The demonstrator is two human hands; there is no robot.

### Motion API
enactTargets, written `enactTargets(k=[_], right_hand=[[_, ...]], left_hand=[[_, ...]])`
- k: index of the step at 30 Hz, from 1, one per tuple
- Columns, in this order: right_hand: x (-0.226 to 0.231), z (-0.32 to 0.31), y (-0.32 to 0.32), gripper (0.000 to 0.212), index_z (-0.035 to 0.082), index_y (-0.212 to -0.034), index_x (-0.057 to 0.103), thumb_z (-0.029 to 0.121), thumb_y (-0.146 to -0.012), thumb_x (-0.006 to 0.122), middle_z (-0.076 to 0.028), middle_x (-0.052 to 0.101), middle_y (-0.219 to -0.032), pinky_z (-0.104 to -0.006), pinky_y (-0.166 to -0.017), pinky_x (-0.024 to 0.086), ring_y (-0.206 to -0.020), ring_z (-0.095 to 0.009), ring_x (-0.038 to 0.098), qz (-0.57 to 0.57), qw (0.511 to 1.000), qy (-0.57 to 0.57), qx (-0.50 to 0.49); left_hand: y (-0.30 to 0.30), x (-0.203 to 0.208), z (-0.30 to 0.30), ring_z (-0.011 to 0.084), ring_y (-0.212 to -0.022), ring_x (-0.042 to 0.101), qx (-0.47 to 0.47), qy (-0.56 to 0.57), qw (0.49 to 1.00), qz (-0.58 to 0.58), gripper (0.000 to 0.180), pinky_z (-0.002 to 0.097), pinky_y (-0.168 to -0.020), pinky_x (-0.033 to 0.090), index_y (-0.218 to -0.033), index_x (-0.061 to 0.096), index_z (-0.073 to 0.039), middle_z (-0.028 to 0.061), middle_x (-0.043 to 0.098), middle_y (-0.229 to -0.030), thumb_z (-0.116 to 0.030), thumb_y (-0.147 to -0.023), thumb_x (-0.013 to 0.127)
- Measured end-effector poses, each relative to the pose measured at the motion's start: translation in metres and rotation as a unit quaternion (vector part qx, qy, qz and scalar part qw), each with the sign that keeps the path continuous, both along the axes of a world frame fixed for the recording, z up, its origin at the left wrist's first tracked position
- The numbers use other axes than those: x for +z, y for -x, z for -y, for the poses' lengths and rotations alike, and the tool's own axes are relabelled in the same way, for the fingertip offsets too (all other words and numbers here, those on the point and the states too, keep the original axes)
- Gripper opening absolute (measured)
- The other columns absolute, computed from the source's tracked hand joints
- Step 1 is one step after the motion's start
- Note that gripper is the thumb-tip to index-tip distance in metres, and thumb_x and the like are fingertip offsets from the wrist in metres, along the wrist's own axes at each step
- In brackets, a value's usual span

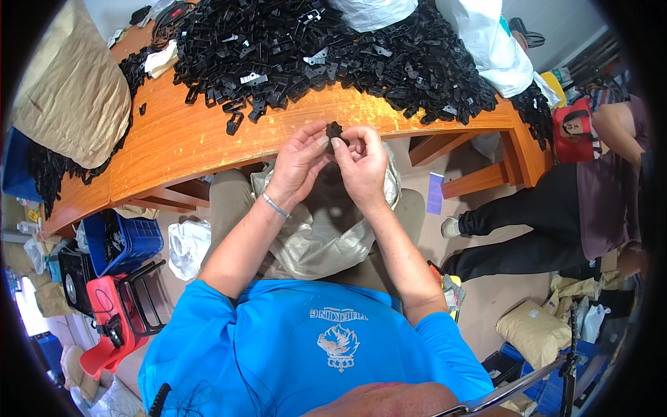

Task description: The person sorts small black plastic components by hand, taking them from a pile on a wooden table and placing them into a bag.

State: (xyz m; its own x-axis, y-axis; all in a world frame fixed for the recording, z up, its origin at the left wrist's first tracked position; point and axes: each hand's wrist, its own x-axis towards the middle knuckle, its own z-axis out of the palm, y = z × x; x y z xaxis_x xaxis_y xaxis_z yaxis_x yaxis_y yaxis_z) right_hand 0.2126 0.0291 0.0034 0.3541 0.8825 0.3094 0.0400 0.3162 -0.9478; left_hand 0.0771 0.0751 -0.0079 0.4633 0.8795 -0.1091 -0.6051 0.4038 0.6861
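Between the fingertips, just off the table's front edge: one small black part (334, 130), dark and notched in outline, finer detail too small to tell.

Left hand (303, 158): thumb and fingers pinching the part from its left; a pale wristband (276, 206) at the wrist.

Right hand (364, 158): thumb and bent forefinger pinching the same part from its right.

Below the hands, across the lap: one pale woven sack (323, 247), its mouth shadowed, contents not readable.

Beyond the hands: one wooden table (174, 149), bare along the front. On it, a heap of black pieces (313, 59), loose and unsorted to the eye; one stray piece (235, 123) near the edge.

State of work, as judged: one part in handling, apparently unfinished; a large heap left. Any finished count cannot be told.

Left side: brown paper sack (73, 90); blue crate (132, 240); red chair (104, 354).

Right side: white bag (490, 52); red bag (571, 132); another person (535, 222) in dark trousers.
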Motion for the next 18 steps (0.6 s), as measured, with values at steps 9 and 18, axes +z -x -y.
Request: enactTargets(k=[9,18], right_hand=[[0.005,0.006,-0.006,0.028,-0.005,-0.123,0.061,-0.006,-0.097,0.071,-0.005,0.06,-0.114,-0.0202,-0.068,0.056,-0.085,-0.006,0.067,-0.068,0.997,0.01,0.029],[0.004,0.01,-0.006,0.03,-0.005,-0.127,0.064,-0.004,-0.097,0.072,-0.005,0.059,-0.114,-0.0185,-0.07,0.054,-0.086,-0.004,0.064,-0.04,0.998,0.021,0.045]], left_hand=[[0.012,0.007,-0.007,0.0146,-0.119,0.066,-0.126,-0.041,0.991,0.031,0.05,0.0348,-0.108,0.054,-0.148,0.055,-0.005,0.003,0.069,-0.128,-0.008,-0.101,0.072],[0.016,-0.006,-0.012,0.017,-0.12,0.067,-0.085,-0.025,0.995,0.049,0.045,0.035,-0.108,0.055,-0.137,0.06,-0.007,0.0058,0.069,-0.126,0.001,-0.095,0.076]])
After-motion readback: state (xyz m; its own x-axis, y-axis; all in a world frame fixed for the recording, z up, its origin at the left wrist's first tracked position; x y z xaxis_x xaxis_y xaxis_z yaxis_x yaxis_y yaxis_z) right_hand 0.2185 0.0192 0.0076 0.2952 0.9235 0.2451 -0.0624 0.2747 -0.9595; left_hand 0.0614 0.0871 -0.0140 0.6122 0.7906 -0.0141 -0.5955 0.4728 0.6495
